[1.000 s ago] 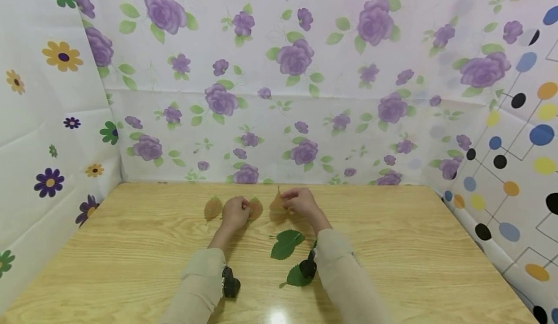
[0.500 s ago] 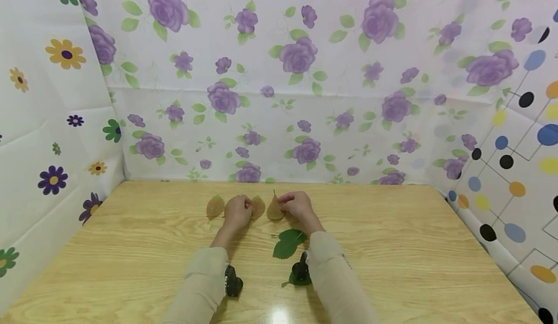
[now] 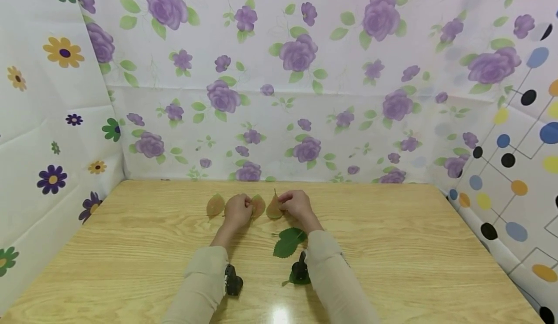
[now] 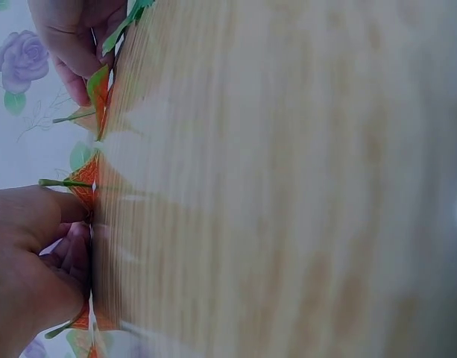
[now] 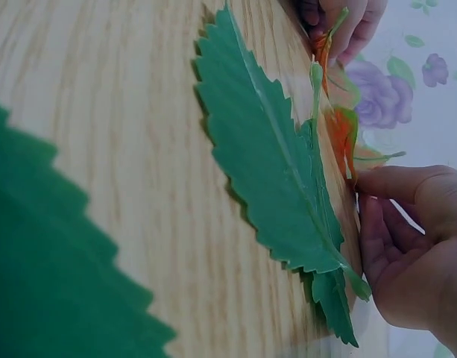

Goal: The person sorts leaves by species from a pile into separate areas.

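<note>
Toothed artificial leaves in orange lie in a row near the table's back edge. My left hand [image 3: 238, 210] pinches the left edge of one orange leaf [image 3: 258, 207] between thumb and curled fingers, and partly covers another beneath it. To its right, my right hand [image 3: 297, 205] grips the right edge of a second orange leaf [image 3: 273, 208], its stem pointing to the back wall. In the right wrist view, thumb and fingers meet at the edge of that leaf [image 5: 341, 138]. A narrow gap separates the two held leaves.
Another orange leaf [image 3: 215, 206] lies left of my left hand. Green leaves [image 3: 287, 243] overlap in front of my right hand, and one more green leaf [image 3: 300, 278] lies nearer, partly under the right wrist camera. A flowered cloth [image 3: 261, 135] stands behind the wooden table [image 3: 392, 246].
My right hand has shifted slightly left with its orange leaf, drawing it closer to the row. That leaf now shows more fully. The left hand stays almost in place.
</note>
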Available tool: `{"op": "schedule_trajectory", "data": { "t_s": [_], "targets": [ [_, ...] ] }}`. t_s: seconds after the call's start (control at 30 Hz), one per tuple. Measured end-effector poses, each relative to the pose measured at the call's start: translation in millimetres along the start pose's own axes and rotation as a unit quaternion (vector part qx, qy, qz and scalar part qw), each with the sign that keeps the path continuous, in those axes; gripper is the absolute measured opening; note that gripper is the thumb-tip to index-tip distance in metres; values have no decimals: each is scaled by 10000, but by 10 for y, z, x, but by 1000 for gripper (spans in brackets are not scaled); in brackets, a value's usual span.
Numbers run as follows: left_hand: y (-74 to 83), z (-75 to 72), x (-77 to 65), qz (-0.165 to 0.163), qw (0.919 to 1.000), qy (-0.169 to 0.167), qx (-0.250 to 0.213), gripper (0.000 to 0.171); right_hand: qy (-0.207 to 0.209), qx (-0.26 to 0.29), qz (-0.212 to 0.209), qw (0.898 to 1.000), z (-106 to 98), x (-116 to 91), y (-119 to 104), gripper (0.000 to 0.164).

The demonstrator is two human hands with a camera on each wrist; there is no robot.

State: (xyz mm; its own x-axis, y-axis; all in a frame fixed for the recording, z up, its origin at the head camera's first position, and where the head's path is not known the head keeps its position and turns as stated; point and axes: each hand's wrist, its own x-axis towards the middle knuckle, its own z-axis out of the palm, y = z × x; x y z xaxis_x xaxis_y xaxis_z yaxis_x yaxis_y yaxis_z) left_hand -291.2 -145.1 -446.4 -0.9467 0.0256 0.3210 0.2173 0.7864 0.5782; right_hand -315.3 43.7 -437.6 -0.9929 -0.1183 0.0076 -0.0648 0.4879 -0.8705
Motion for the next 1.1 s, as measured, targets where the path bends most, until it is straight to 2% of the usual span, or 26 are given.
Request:
{"op": "schedule_trajectory", "data": {
  "t_s": [0.23, 0.63, 0.83, 0.97, 1.1],
  "targets": [
    [30, -12, -9, -35, 9999, -14, 116, 12, -96, 160, 83, 9998, -20, 2, 0, 22],
    [32, 19, 1, -488, 9978, 48, -440, 20, -423, 447, 72, 9981, -203, -41, -70, 31],
    [83, 19, 11, -534, 9969, 53, -569, 24, -504, 548, 33, 9972, -362, -42, -49, 32],
    [109, 18, 10, -605, 9957, 139, -685, 24, -699, 560, -208, 9958, -473, -52, -19, 31],
    [125, 8, 4, -600, 9936, 409, -867, 24, -880, 393, -292, 9949, -561, -88, 7, 30]
  ]
}}
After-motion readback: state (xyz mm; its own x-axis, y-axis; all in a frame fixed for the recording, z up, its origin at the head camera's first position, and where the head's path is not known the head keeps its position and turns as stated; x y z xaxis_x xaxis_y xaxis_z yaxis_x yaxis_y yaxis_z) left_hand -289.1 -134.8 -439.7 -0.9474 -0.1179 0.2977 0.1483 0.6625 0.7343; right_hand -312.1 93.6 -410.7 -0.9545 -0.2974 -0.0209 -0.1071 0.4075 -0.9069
